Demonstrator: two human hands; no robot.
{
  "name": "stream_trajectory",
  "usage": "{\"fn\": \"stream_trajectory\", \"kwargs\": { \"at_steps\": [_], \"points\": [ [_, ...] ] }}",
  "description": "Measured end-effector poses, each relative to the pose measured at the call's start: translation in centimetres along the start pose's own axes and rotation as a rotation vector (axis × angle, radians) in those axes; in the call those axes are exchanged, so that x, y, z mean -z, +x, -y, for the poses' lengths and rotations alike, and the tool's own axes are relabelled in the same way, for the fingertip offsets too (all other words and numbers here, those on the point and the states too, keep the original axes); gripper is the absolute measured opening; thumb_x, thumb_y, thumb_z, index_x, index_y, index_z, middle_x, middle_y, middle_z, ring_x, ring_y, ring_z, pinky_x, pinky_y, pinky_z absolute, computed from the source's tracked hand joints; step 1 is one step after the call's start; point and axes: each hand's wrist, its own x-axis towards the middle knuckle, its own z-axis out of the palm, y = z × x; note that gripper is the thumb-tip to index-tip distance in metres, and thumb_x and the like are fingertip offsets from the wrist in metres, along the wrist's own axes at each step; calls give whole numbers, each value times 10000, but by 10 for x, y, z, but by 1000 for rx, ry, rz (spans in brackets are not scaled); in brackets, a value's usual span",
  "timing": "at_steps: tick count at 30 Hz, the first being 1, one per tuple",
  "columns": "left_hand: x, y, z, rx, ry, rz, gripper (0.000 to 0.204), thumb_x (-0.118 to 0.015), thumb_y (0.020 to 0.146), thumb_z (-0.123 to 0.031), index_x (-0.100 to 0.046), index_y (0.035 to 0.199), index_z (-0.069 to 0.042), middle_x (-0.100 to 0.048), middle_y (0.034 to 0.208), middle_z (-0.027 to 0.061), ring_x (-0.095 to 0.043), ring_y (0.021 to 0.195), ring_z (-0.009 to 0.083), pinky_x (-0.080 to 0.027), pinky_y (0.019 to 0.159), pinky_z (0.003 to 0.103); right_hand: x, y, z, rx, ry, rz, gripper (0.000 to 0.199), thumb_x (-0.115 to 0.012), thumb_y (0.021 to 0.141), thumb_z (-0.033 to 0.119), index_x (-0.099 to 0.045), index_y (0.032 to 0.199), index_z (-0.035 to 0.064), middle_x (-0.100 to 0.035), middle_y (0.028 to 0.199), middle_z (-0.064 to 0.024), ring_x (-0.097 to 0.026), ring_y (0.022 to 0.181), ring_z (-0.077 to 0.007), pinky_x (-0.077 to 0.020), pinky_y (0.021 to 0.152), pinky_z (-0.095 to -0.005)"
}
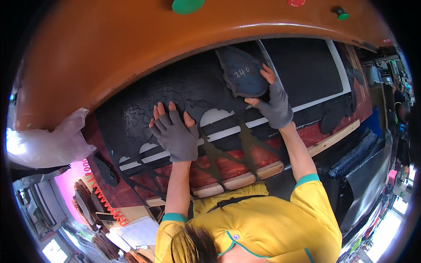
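Note:
A flat, blue-grey cutting die (240, 81) with a rounded, irregular outline and pale handwriting lies on black sheet material (197, 83). My right hand (276, 105), in a grey fingerless glove, grips its right side, with the thumb at the lower edge and the fingers along the upper right. To the left, my left hand (176, 138), gloved alike, rests palm down with its fingers spread on the black material, touching no die. Wavy cut lines and loose-looking flaps show around the left fingertips. White strips and rounded white patches (217, 116) show through gaps in the sheet.
An orange machine beam (131, 48) with green and red buttons spans close beyond my hands. Black offcut strips hang over the red board's (318, 131) wooden front edge. A plastic bag (52, 140) and a coiled red hose (103, 197) are at left; dark sheets (357, 153) are stacked at right.

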Motion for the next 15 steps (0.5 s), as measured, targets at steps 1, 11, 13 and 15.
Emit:
{"fn": "stream_trajectory", "kwargs": {
  "at_steps": [1, 11, 13, 15],
  "points": [
    [-4, 8, 0, -7, -4, -22, 414, -534, 910, -277, -586, 1236, -26, -526, 1343, 216, -464, 1299, 377, -318, 1059, 533, -3, 9, -3, 12, -2, -8, 848, -872, 690, 198, -437, 1393, 9, -474, 1427, -247, -499, 1300, -396, -423, 1053, -433],
    [2, 91, -1, -262, -237, -431, 509, -603, 935, -306, -498, 1312, 21, -453, 1402, 245, -427, 1303, 459, -325, 1033, 561, -16, 1, 31, 170, -298, -130, 687, -807, 782, 288, -485, 1314, -2, -576, 1255, -201, -588, 1058, -365, -473, 908, -432],
    [23, 123, -18, -310, -165, -536, 529, -589, 933, -383, -509, 1320, -31, -413, 1443, 227, -406, 1325, 439, -285, 1037, 596, -16, -28, 45, 171, -151, -67, 507, -799, 782, 292, -573, 1173, 63, -608, 1096, -157, -597, 990, -339, -487, 835, -407],
    [35, 169, -40, -412, -125, -709, 552, -550, 934, -465, -512, 1343, -97, -394, 1457, 206, -397, 1326, 423, -245, 1042, 617, -26, -44, 50, 112, -128, 104, 393, -795, 777, 300, -600, 1048, 92, -594, 1008, -116, -609, 914, -313, -496, 774, -401]
  ]
}}
